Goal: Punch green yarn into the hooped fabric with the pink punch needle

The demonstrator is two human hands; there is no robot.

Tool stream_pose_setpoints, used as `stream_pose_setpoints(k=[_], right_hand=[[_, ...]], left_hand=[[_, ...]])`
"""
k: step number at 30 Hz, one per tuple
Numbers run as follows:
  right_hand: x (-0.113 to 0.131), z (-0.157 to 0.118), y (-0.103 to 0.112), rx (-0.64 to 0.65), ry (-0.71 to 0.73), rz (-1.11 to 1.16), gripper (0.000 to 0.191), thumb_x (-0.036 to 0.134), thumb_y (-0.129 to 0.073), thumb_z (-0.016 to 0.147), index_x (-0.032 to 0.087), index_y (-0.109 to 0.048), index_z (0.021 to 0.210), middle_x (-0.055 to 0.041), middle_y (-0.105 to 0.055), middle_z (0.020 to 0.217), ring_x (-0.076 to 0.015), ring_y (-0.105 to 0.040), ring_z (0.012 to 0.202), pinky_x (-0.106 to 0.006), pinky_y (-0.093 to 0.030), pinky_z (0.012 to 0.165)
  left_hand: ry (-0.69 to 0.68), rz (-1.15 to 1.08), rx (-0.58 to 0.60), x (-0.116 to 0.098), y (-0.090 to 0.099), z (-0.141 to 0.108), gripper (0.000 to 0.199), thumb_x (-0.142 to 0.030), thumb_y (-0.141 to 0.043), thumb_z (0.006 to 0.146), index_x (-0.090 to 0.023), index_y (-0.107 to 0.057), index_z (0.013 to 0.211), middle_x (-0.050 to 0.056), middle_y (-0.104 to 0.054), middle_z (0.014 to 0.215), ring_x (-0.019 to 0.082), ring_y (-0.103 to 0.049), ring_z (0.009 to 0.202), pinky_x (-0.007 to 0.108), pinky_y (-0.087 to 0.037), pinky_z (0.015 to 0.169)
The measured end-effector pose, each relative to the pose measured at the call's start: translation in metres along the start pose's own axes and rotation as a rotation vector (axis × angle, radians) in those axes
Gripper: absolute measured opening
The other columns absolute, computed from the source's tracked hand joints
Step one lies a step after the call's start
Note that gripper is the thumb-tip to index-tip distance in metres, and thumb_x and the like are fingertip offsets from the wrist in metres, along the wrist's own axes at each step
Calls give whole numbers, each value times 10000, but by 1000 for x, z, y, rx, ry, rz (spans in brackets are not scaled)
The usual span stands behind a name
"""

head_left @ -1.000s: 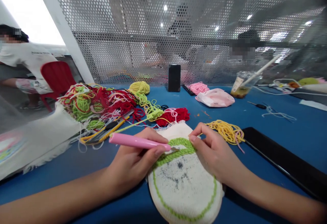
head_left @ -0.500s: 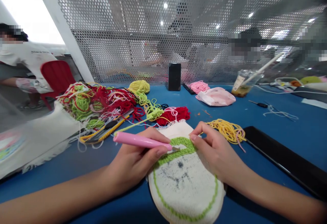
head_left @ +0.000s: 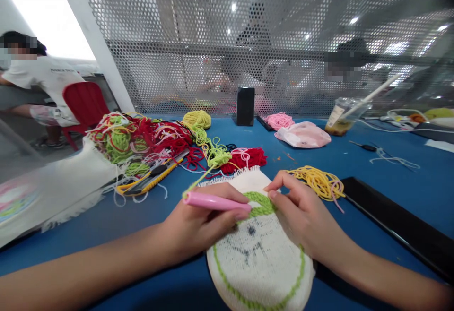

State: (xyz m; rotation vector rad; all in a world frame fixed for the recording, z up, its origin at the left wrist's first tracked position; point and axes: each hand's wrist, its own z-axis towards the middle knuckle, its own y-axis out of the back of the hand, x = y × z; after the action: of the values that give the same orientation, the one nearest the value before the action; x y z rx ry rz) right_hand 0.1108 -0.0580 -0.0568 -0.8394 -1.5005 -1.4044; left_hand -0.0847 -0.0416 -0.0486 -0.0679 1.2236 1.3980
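Observation:
My left hand (head_left: 216, 216) is closed around a pink punch needle (head_left: 213, 201), its tip end at the green stitched band (head_left: 262, 203) on white cloth. Light green yarn (head_left: 198, 182) runs from the handle's back end toward the yarn pile. The cloth (head_left: 269, 259) is stretched over a round hoop and bears a drawn face with a green stitched outline. At its upper right edge, my right hand (head_left: 298, 207) pinches the cloth and hoop. The needle's metal tip is hidden behind my fingers or in the cloth.
Left lie a tangled yarn pile (head_left: 142, 136), a yellow-handled cutter (head_left: 159, 177) and another cloth (head_left: 71, 183). Yellow yarn (head_left: 317, 182) and a long black object (head_left: 393, 221) lie right. Behind stand a phone (head_left: 245, 106) and a drink cup (head_left: 342, 117). A person (head_left: 42, 74) sits far left.
My left hand and the punch needle have moved right along the green band, and the metal tip no longer shows. My right hand keeps its hold. The view has shifted slightly.

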Motion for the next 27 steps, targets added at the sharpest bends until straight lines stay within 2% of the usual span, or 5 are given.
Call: stream_pose_setpoints(k=[2,5,16,22,27], right_hand=[[-1,2,0,0,8,-8,143,257,-378,854,219,-387,717,77,-300,487,-72,-266,435,-209,-205,391],[0,3,1,-1,5,-10,146,247,-380,851,215,-387,709,77,-303,488,-70,-273,433,-205,-211,388],[0,4,2,-7,11,-29,157,234,-379,849,212,-382,694,79,-290,486,-66,-259,427,-205,-194,383],[0,4,2,-13,33,-64,164,243,-379,852,211,-380,691,78,-290,490,-67,-260,434,-208,-199,389],[-1,3,2,17,0,-40,151,268,-351,866,218,-385,727,71,-337,507,-72,-290,443,-207,-217,394]], left_hand=[[-18,-38,-109,0,1,-3,122,-189,-483,826,-153,-592,864,16,-609,779,96,-567,684,164,-457,615],[-39,-51,-166,1,1,-7,128,-199,-464,840,-171,-585,868,10,-585,790,94,-545,678,169,-453,614],[-41,-103,-161,4,1,-9,175,-266,-426,862,-174,-567,908,41,-591,803,128,-532,696,237,-449,633],[-30,-46,-140,0,1,-4,132,-192,-471,828,-169,-598,858,23,-604,799,118,-564,722,193,-460,646],[102,-52,-83,1,-2,4,115,-189,-498,812,-151,-606,814,2,-610,737,92,-563,660,153,-455,586]])
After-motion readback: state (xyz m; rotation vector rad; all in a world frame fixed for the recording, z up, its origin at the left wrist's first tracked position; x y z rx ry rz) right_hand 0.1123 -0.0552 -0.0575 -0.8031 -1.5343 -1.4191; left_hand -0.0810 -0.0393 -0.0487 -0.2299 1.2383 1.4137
